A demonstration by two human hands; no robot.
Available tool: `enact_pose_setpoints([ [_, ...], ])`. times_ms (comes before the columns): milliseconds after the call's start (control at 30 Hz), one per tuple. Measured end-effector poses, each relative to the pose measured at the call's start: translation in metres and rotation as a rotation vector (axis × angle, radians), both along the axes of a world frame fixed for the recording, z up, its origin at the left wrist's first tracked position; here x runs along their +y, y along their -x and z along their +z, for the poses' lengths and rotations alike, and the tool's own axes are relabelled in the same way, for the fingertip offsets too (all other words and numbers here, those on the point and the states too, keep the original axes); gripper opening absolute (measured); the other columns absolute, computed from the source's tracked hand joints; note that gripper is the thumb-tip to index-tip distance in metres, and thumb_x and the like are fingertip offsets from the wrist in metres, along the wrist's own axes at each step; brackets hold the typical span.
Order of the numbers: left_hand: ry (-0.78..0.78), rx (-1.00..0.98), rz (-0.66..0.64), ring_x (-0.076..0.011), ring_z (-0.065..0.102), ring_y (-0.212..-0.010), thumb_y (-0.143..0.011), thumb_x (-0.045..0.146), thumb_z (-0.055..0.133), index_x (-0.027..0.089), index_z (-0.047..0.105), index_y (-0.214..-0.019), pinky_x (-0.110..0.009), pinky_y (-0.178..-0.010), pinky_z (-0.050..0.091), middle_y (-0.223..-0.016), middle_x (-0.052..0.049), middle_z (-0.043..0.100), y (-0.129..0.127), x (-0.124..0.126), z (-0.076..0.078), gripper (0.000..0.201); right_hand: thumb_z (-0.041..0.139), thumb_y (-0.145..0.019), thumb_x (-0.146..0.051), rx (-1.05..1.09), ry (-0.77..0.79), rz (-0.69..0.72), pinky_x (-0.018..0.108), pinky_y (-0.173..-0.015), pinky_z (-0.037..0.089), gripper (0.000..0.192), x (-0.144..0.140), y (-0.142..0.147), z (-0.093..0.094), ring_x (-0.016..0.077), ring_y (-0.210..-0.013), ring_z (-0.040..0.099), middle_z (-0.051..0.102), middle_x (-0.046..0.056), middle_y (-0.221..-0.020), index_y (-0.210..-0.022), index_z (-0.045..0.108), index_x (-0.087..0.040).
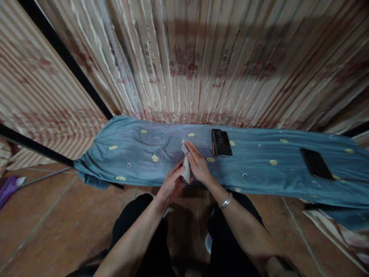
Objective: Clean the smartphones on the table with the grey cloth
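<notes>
Item: slim pale grey-white item (186,171), tilted, betw. both hands over near edge of worktop; mostly covered by fingers, can't ID. Thin pale bit at far end, blurry; unclear if same pc.
L hand (172,185): clamped on item, thumb on its L side, other fingertips hidden underneath.
R hand (198,164): together w/ L, fingers nearly straight along item's R side; palm side hidden, can't tell if gripping.
R wrist: silver metal bangle (226,201).
Worktop: long, narrow, draped in blue-grey cloth w/ yellow oval prints (253,179); surface under cloth hidden, R end cut off.
Phone 1: glossy black rectangular phone (223,143), R of hands; brownish L edge, unclear if case or 2nd phone below.
Phone 2: flat black rectangular phone (317,164), well apart, farther R; screen dark.
Behind: striped beige curtain w/ red floral print (184,69), top cut off.
Floor, L edge: purple thing (8,189), cut off, unclear.
</notes>
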State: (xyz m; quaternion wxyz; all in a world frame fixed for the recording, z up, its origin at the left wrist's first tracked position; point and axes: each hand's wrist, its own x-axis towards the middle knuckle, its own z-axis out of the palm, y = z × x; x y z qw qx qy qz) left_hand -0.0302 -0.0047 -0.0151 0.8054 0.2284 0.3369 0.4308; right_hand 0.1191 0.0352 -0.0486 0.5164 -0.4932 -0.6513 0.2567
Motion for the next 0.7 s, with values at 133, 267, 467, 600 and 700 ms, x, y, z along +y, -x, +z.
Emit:
enact_pose_setpoints([
  [133, -0.003, -0.005, -0.014, -0.0192, 0.070, -0.091, -0.078, 0.029, 0.084, 0.022, 0.075, -0.123, -0.031, -0.075, 0.058, -0.109, -0.005, 0.078, 0.002, 0.000, 0.003, 0.046, 0.042, -0.106, -0.057, 0.077, 0.056, -0.046, 0.044, -0.133, 0.029, 0.059, 0.004, -0.001, -0.008, 0.0205, -0.154, 0.046, 0.053, 0.004, -0.164, -0.156, 0.055, -0.028],
  [267, -0.017, -0.015, -0.019, -0.0251, 0.073, -0.109, -0.080, 0.029, 0.080, 0.022, 0.069, -0.129, -0.033, -0.080, 0.059, -0.117, -0.007, 0.077, 0.008, 0.004, 0.006, 0.051, 0.045, -0.102, -0.062, 0.161, 0.143, -0.082, 0.044, -0.131, 0.033, 0.065, 0.004, 0.000, -0.017, 0.0223, -0.152, 0.049, 0.054, 0.005, -0.163, -0.156, 0.054, -0.027],
  [467, 0.034, -0.054, 0.019, -0.0272, 0.074, -0.106, -0.081, 0.028, 0.071, 0.019, 0.067, -0.131, -0.038, -0.085, 0.060, -0.109, -0.008, 0.079, 0.010, 0.010, 0.007, 0.051, 0.041, -0.104, -0.060, 0.113, 0.145, -0.118, 0.046, -0.132, 0.030, 0.065, 0.004, 0.001, -0.025, 0.0236, -0.156, 0.044, 0.049, 0.008, -0.166, -0.158, 0.051, -0.024],
  [600, 0.020, -0.061, 0.028, -0.0242, 0.074, -0.096, -0.081, 0.026, 0.068, 0.022, 0.065, -0.135, -0.035, -0.076, 0.059, -0.107, -0.006, 0.079, 0.008, 0.011, 0.001, 0.054, 0.040, -0.106, -0.053, 0.015, 0.098, -0.156, 0.050, -0.134, 0.026, 0.062, 0.005, 0.001, -0.025, 0.0251, -0.161, 0.033, 0.039, 0.009, -0.172, -0.159, 0.050, -0.023],
  [700, 0.034, -0.038, 0.046, -0.0209, 0.072, -0.089, -0.083, 0.029, 0.068, 0.024, 0.067, -0.130, -0.031, -0.068, 0.056, -0.106, -0.004, 0.078, 0.006, 0.011, -0.004, 0.048, 0.037, -0.107, -0.047, -0.071, 0.028, -0.141, 0.051, -0.135, 0.025, 0.059, 0.002, 0.003, -0.020, 0.0249, -0.161, 0.034, 0.042, 0.009, -0.171, -0.160, 0.048, -0.023],
])
